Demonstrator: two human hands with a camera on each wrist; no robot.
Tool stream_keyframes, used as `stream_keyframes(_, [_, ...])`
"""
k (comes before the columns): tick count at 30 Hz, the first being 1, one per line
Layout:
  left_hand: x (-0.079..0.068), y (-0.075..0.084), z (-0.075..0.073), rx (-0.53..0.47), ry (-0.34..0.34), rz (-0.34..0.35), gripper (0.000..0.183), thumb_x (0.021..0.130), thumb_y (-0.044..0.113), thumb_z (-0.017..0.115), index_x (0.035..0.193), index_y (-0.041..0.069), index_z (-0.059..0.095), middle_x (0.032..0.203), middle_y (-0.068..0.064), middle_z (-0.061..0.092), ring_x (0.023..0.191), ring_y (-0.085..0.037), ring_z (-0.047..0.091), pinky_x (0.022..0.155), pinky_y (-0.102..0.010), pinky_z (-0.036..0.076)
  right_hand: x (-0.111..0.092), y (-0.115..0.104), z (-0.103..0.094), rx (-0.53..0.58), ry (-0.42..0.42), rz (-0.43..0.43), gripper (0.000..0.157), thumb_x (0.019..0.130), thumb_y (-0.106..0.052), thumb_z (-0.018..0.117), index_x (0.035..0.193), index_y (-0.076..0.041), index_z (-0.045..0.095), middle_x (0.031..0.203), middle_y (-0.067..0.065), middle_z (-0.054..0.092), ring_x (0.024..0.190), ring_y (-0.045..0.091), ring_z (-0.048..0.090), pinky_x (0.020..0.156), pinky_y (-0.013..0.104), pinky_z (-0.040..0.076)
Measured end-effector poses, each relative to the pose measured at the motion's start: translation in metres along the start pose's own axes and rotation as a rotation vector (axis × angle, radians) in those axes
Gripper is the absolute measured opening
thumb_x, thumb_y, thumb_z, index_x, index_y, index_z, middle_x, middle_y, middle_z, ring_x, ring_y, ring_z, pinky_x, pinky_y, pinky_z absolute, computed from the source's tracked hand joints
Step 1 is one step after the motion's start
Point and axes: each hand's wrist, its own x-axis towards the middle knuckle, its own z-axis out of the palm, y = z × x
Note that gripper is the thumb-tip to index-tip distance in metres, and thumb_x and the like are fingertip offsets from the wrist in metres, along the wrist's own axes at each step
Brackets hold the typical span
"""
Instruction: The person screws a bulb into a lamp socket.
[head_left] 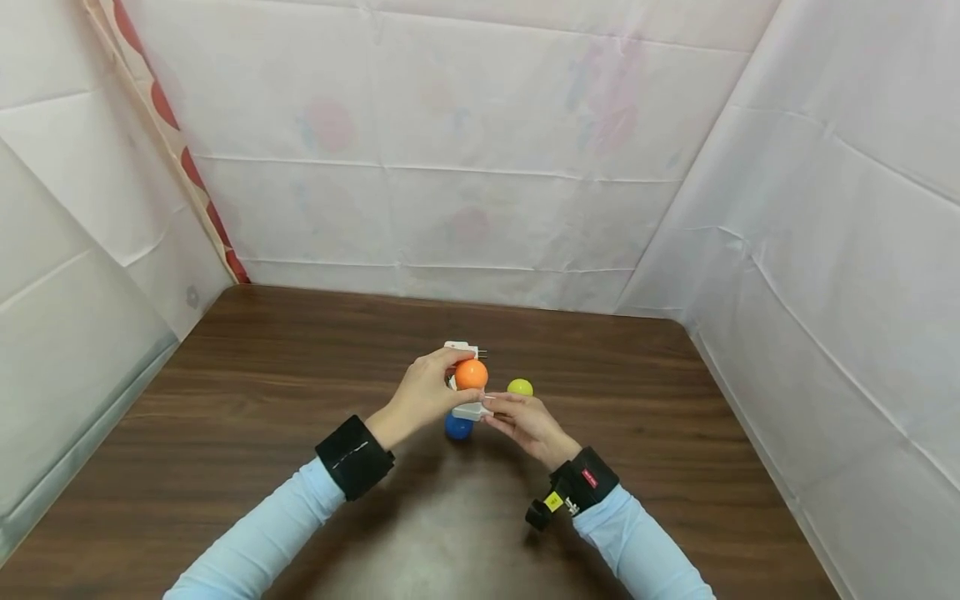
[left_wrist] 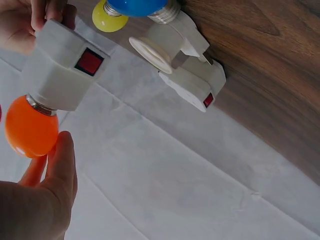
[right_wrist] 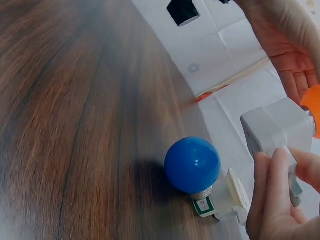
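Note:
Between thumb and fingers, my left hand [head_left: 427, 387] grips an orange light bulb [head_left: 471, 374]. My right hand [head_left: 528, 423] pinches a white plug-in lamp socket [left_wrist: 67, 65] that has a red switch on its side. The bulb's metal base sits at the socket's mouth, with a strip of its metal showing in the left wrist view. Just below the hands, a blue bulb [right_wrist: 192, 165] lies on the table against white socket pieces. A yellow bulb [head_left: 520, 387] is behind my right hand, partly covered by it.
Another white socket [left_wrist: 197, 82] with a red switch stands beyond the hands; plug pins [head_left: 482, 354] point right in the head view. The dark wooden table [head_left: 300, 350] is enclosed by white sheets [head_left: 465, 208] at the back and sides.

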Motion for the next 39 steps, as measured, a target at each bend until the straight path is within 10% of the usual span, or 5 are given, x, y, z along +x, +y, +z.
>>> stream_keyframes(10, [-0.001,-0.004,-0.001,-0.011,-0.019,0.007,0.053,0.072,0.026,0.078,0.118,0.005,0.061,0.112,-0.01,0.064,0.086,-0.02,0.063,0.075,-0.032,0.053,0.003,0.002,0.0,-0.019,-0.006,0.0,0.04,0.084,-0.006,0.064,0.12,0.009,0.052,0.09,0.005,0.065,0.078,0.011,0.064,0.077,0.023,0.053])
stream_keyframes(27, [0.013,-0.027,-0.015,-0.289,-0.347,0.138,0.044,0.084,-0.001,0.059,0.128,0.006,0.052,0.126,-0.013,0.054,0.104,-0.023,0.056,0.091,-0.037,0.049,0.005,-0.004,0.001,-0.06,-0.032,0.028,0.042,0.084,-0.012,0.065,0.121,0.007,0.053,0.091,0.006,0.067,0.079,0.012,0.066,0.08,0.026,0.052])
stream_keyframes(39, [0.006,-0.023,-0.009,-0.292,-0.154,0.139,0.054,0.079,0.012,0.072,0.128,0.004,0.051,0.13,-0.012,0.052,0.115,-0.027,0.052,0.098,-0.044,0.042,0.003,-0.001,0.001,-0.028,-0.044,0.027,0.041,0.086,-0.009,0.063,0.122,0.007,0.051,0.094,0.006,0.065,0.082,0.012,0.065,0.083,0.026,0.051])
